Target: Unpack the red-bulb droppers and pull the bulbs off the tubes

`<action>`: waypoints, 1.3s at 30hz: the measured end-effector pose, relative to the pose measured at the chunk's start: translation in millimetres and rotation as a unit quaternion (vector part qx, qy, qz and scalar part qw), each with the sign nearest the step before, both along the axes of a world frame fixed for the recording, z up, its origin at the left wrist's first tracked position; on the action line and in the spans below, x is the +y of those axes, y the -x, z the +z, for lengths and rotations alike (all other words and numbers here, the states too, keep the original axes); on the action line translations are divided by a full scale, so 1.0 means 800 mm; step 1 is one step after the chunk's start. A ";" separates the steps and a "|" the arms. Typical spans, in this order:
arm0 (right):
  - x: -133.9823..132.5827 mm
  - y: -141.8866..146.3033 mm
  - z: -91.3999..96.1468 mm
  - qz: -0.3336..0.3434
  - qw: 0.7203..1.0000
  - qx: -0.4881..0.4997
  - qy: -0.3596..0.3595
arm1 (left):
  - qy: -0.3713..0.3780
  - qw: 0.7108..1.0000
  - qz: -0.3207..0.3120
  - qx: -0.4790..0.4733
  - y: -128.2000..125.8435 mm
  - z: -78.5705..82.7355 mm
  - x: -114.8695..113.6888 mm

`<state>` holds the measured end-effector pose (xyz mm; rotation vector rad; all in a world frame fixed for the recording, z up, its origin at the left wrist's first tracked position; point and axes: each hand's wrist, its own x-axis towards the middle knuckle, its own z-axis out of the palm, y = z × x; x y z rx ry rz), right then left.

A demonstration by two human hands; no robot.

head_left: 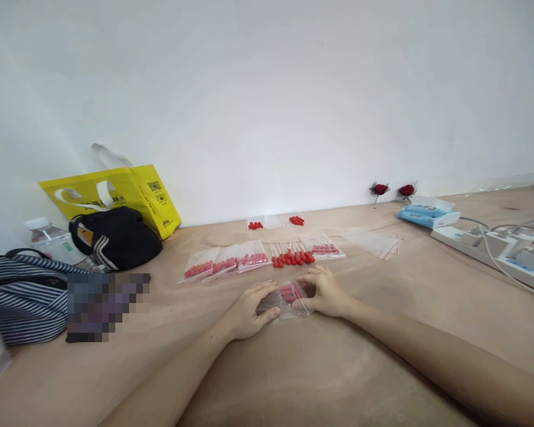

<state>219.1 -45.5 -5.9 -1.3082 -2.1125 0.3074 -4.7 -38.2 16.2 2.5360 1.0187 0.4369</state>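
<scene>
Clear bag, red pieces inside: lay on the tabletop before the red-tipped sticks. Right hand: pinched its edge. Left hand: touched opposite edge; grip could not be told. Step, as judged: bag closing; next move called for steady finger pressure.

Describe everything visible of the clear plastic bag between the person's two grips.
The clear plastic bag looks small, thin, glossy and creased. Several red pieces show through it, toward its far side. It is at or just above the tan tabletop, on the near side of the row of red-tipped sticks. The left grip touches its left side; the right grip touches its right edge, thumb on the plastic. Whether it is sealed cannot be made out.
</scene>
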 end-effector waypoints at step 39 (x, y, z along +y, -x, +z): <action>0.008 -0.053 0.007 0.167 0.939 0.208 0.220 | -0.003 1.000 -0.002 0.005 0.002 -0.003 0.002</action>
